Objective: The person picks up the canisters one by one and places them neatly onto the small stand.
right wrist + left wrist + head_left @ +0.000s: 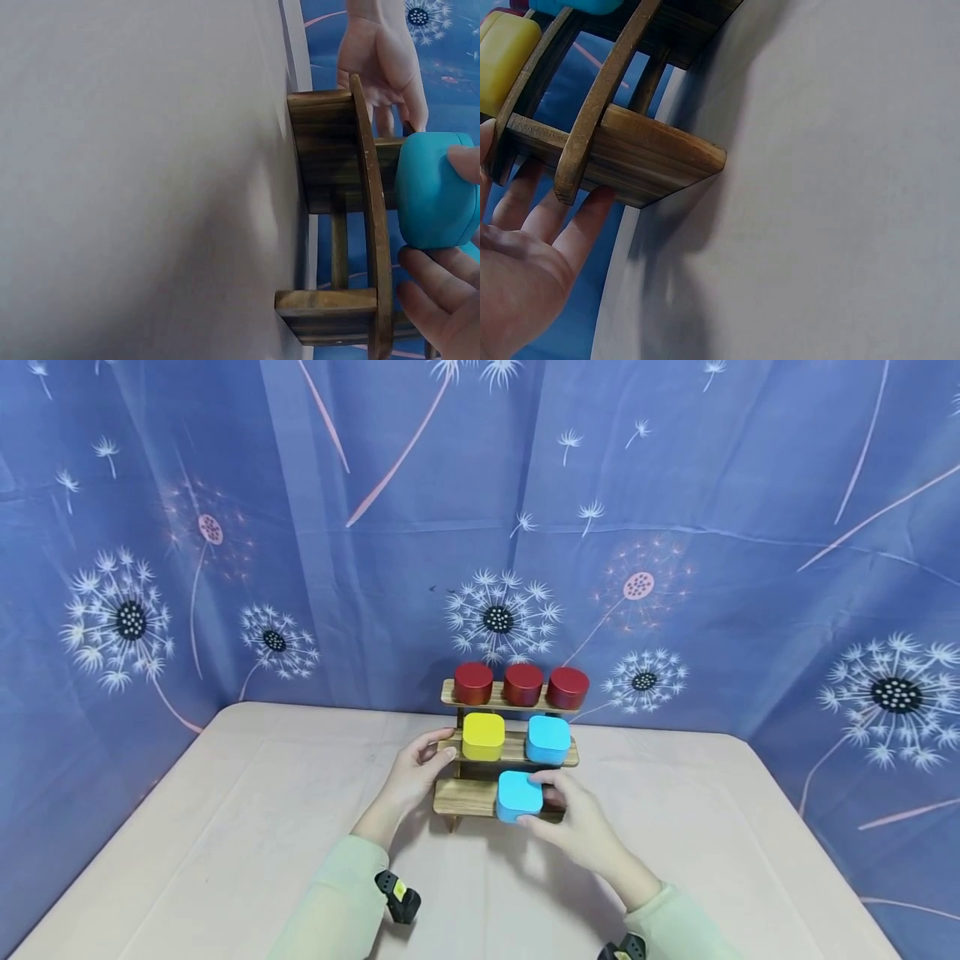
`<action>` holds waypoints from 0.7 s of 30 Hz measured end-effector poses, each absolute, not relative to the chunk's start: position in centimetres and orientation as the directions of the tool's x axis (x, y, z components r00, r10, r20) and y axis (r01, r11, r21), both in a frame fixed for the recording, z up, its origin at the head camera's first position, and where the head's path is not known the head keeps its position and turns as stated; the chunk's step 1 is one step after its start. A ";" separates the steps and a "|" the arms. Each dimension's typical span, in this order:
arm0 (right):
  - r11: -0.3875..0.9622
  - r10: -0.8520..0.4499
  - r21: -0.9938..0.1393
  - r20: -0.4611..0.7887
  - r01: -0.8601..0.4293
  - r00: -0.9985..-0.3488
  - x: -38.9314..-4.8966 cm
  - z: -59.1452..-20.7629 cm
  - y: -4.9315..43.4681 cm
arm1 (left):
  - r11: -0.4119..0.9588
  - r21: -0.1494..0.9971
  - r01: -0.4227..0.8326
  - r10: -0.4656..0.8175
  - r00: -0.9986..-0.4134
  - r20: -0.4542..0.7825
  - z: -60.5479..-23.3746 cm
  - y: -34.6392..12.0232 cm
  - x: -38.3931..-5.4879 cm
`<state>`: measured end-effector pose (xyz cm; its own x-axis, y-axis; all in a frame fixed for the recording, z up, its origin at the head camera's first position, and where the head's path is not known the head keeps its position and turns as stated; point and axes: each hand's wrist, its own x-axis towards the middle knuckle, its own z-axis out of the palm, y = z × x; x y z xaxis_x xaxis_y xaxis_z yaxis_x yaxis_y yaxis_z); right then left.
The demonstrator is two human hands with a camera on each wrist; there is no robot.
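Note:
A small three-tier wooden shelf (461, 797) stands mid-table. Its top tier carries three red round tins (522, 683). On the middle tier sit a yellow square tin (483, 736) and a blue square tin (548, 738). My right hand (581, 831) grips a second blue tin (519, 795) at the right part of the bottom tier; the right wrist view shows the blue tin (435, 191) between thumb and fingers (442, 292). My left hand (408, 777) rests with straight fingers (555, 217) against the shelf's left end (660, 154), near the yellow tin (506, 56).
A beige cloth covers the table (262, 827), which runs wide on both sides of the shelf. A blue dandelion-print curtain (300, 527) hangs close behind the shelf and wraps both sides. Black wrist cameras (397, 897) sit on my pale green sleeves.

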<state>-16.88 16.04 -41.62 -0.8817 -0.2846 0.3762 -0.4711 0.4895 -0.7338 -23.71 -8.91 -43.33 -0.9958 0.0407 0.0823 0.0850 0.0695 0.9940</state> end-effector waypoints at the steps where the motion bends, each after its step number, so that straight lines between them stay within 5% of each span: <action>1: 0.499 -0.284 -0.727 0.378 -0.473 -0.881 -16.9 -41.6 15.9 | 0.071 0.994 0.085 0.041 -0.996 0.082 -43.3 -8.9 -23.7; 21: 0.550 -0.247 -0.705 0.375 -0.448 -0.894 -17.1 -42.0 15.2 | 0.036 0.995 0.094 0.051 -0.994 0.092 -43.3 -8.9 -23.7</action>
